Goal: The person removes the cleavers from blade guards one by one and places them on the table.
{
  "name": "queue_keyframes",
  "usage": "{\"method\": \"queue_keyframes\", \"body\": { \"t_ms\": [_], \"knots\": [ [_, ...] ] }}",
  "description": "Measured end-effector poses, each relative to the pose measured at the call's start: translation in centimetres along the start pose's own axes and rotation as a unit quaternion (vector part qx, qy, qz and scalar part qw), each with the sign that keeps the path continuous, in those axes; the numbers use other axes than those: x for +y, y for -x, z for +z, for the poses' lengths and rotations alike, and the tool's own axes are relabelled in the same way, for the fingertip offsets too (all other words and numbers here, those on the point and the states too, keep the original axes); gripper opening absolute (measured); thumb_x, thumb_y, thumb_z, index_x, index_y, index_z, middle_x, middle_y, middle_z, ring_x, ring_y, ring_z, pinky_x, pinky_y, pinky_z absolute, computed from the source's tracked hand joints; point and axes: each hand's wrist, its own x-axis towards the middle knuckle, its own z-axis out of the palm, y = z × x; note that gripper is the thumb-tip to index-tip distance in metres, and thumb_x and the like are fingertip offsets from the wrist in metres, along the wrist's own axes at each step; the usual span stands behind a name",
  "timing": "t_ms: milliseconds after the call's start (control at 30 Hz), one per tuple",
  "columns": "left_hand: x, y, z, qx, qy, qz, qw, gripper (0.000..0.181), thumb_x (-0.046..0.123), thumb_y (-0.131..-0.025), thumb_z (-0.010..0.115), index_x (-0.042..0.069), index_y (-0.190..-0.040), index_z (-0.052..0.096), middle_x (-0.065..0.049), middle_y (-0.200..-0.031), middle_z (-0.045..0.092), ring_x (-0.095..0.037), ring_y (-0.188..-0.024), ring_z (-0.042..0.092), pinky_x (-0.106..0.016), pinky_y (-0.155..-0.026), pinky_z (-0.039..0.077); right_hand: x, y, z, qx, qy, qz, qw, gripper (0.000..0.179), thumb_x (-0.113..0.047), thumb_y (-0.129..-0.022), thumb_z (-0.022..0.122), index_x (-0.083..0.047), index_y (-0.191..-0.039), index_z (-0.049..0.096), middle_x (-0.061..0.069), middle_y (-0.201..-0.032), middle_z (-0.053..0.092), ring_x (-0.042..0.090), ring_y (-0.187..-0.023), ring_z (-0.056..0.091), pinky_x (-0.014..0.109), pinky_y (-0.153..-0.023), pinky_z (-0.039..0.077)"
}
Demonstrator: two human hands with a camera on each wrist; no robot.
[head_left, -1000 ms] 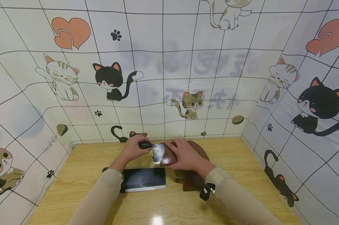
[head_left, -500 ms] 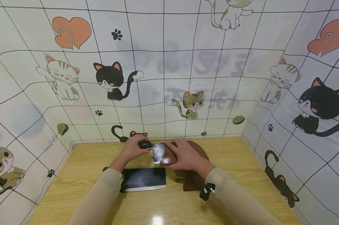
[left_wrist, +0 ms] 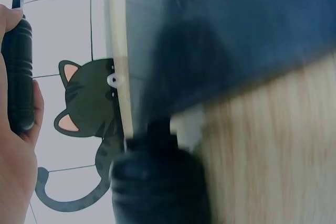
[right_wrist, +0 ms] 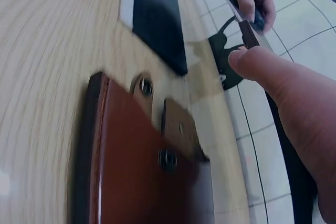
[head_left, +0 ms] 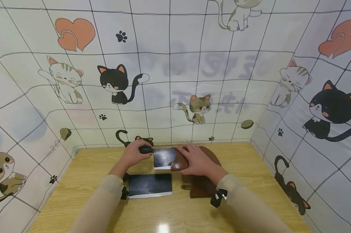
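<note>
Nearest the person, from where I stand, the wooden table [head_left: 164,213] gives room for the forearms. Beyond that lies 1 cleaver [head_left: 150,185], its pale cutting edge facing the person and its handle partly behind the left wrist. Beside it, partly under the right forearm, rests a brown sheath [head_left: 203,191].

Farther out, the 2 hands work on the raised cleaver [head_left: 164,158]. The left hand [head_left: 133,152] is wrapped round its black handle [head_left: 145,149]; the right hand [head_left: 197,158] pinches the leather cover [head_left: 179,162] over the blade's other end. Sliding it well calls, I'd judge, for blade and leather kept in 1 straight line, with the right thumb away from the lower side (the pale sharp edge is there).

As for room, the wall sheet [head_left: 169,97] rises just behind the table's far edge, so I'd favour sideways pulls over forward ones. The left side offers wood to move over; toward the person, the resting blade crowds things.
</note>
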Motion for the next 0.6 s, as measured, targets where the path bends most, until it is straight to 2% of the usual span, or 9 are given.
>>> {"method": "queue_keyframes", "body": {
  "t_ms": [200,433,600],
  "knots": [
    [-0.38,0.45,-0.82,-0.02,-0.001,-0.002,0.9998,0.035,0.025,-0.092,0.092,0.017,-0.125,0.081,0.005,-0.117,0.075,-0.024,-0.108,0.069,-0.052,-0.091,0.059,0.91,0.7,-0.19,-0.001,-0.012,-0.008,0.9999,0.115,-0.065,-0.082,0.091,-0.019,-0.173,0.04,0.011,-0.155,0.049,0.034,-0.144,0.045,0.056,-0.117,0.043],
    [0.06,0.51,-1.0,-0.031,-0.027,-0.009,0.9991,0.038,0.028,-0.094,0.091,0.016,-0.13,0.081,0.001,-0.121,0.075,-0.028,-0.112,0.069,-0.056,-0.095,0.059,1.03,0.63,-0.06,-0.004,-0.024,-0.004,0.9997,0.122,-0.07,-0.079,0.092,-0.021,-0.175,0.035,0.012,-0.157,0.048,0.034,-0.145,0.044,0.058,-0.119,0.041],
    [0.31,0.36,-0.87,-0.03,-0.039,-0.027,0.9984,0.039,0.03,-0.096,0.09,0.018,-0.132,0.081,-0.003,-0.128,0.075,-0.032,-0.118,0.07,-0.057,-0.096,0.059,1.02,0.48,0.0,0.004,-0.035,0.004,0.9994,0.124,-0.071,-0.077,0.094,-0.013,-0.172,0.04,0.014,-0.158,0.05,0.036,-0.147,0.044,0.059,-0.121,0.039]
  ]
}}
